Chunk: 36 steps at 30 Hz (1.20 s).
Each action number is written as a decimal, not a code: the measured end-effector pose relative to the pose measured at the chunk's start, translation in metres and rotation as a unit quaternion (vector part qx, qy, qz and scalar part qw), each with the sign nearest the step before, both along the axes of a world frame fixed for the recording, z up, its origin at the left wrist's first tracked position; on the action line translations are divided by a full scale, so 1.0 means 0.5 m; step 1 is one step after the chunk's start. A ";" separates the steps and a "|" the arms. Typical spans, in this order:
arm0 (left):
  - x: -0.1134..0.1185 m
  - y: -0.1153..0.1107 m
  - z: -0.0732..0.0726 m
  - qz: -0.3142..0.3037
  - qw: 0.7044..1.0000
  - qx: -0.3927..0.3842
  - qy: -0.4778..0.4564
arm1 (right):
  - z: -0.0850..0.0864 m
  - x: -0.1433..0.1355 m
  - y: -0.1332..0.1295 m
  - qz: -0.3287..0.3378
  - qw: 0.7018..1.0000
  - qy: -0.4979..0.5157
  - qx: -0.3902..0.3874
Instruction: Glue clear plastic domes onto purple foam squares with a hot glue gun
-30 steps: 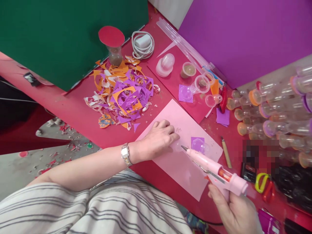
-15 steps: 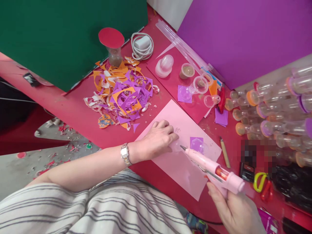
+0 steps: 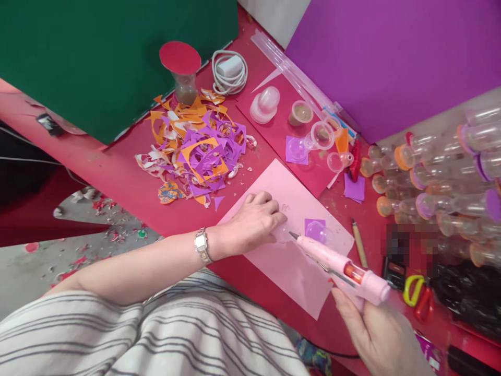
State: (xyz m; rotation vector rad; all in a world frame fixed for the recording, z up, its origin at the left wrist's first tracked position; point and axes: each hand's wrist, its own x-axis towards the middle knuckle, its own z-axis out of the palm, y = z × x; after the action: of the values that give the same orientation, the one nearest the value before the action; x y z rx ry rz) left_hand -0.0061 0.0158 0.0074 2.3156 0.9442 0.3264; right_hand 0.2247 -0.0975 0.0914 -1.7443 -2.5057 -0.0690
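Observation:
In my right hand (image 3: 381, 334) is a pink glue gun (image 3: 344, 269), its dark nozzle pointing left at a small clear plastic piece (image 3: 282, 233). My left hand (image 3: 256, 222), with a watch at the wrist, is curled over the pink sheet (image 3: 301, 277), its fingertips on that clear piece. Just right of the nozzle, a clear cup (image 3: 316, 232) lies on a purple paper square (image 3: 309, 223). Whether the nozzle touches the clear piece cannot be made out.
Orange and purple scraps (image 3: 207, 151) are heaped at the upper left. Clear cups (image 3: 300, 114) stand beyond the sheet. Joined cups (image 3: 442, 177) are stacked at the right, near a wooden-handled tool (image 3: 359, 243) and scissors (image 3: 415, 290). A green panel (image 3: 97, 62) rises behind.
Both hands hold nearly the same pose. The glue gun's back end has shifted very slightly up and left, and the view has moved a little.

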 end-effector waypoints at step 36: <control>0.001 -0.004 -0.001 0.014 0.999 0.030 -0.006 | 0.067 -0.031 0.058 0.016 0.994 0.006 -0.104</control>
State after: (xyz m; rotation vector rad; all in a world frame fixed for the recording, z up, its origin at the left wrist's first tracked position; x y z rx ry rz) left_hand -0.0059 0.0139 0.0068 2.3541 0.9730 0.3838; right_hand 0.2090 -0.0683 0.1249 -1.7677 -2.6129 0.2112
